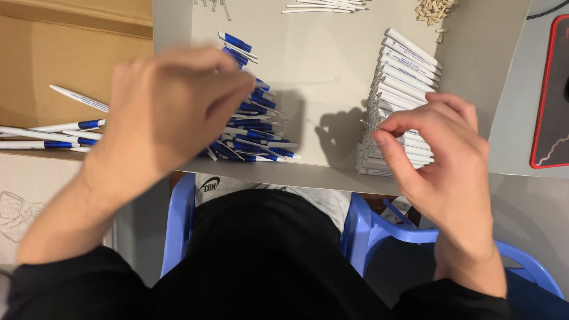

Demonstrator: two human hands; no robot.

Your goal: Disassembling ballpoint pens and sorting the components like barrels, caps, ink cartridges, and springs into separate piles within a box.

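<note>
Item: small metal spring, which we pinch between thumb and forefinger of our right hand above the stacked white pen barrels | left hand: fingers curled over the heap of blue-and-white pen parts, grip we cannot tell | surround: grey board; assembled pens on cardboard, left.

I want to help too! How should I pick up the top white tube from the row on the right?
Pinch the top white tube around its middle, coming from above. It lies flat at the far end of the row of white tubes, its upper side bare, and the right hand is busy lower down, so probably nothing gets in your way.
</note>
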